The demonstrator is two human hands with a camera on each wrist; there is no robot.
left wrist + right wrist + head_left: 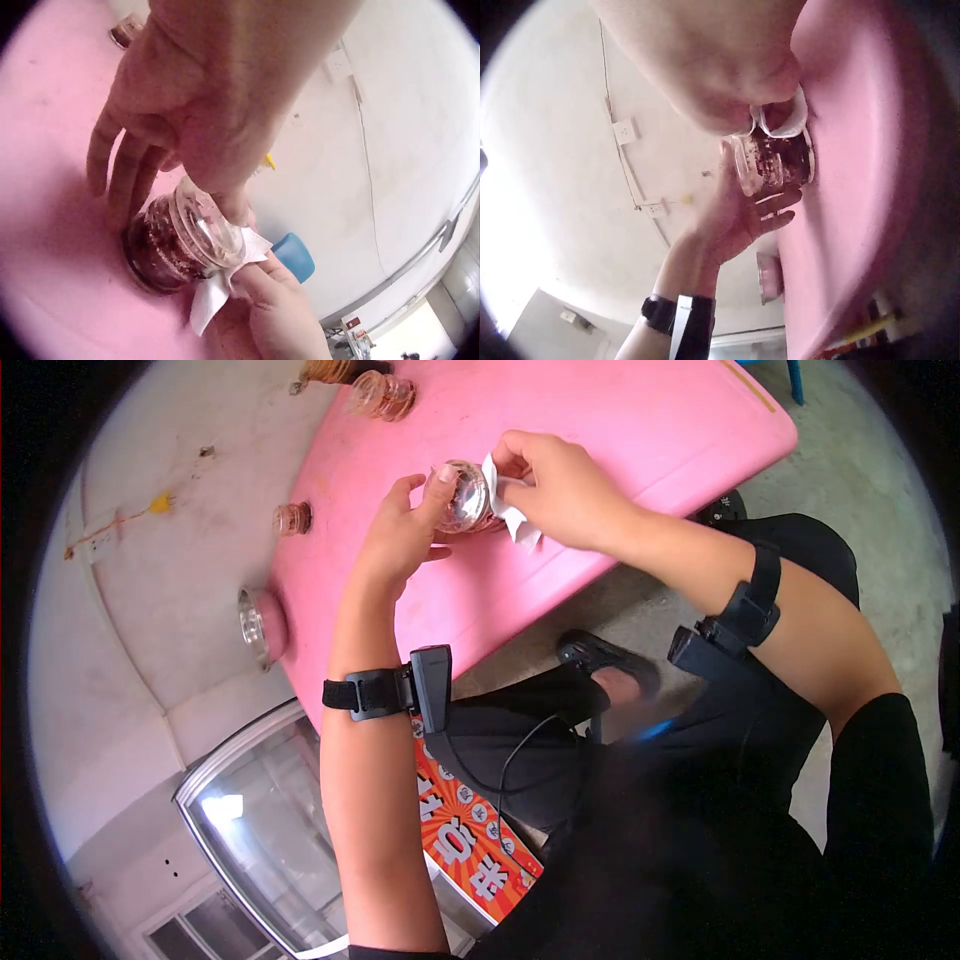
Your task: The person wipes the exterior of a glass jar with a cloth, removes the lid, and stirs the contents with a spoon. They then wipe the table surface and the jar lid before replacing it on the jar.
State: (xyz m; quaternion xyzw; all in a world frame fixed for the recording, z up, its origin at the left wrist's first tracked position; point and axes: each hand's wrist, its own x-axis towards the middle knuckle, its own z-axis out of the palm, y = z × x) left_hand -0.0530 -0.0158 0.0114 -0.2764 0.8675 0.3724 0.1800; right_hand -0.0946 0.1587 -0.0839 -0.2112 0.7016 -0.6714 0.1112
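On the pink table (620, 420), near its front edge, a glass jar (462, 495) sits tilted with dark residue inside. The left hand (400, 540) grips the jar, fingers curled round its side. The right hand (560, 485) pinches a white tissue (520, 525) against the jar's rim. Three more jars (380, 395) (293, 517) (255, 625) stand well apart along the table's far side. Behind it, a grey wall (170, 580) carries a yellow plug (160, 503). A glass door (250, 810) adjoins the wall.
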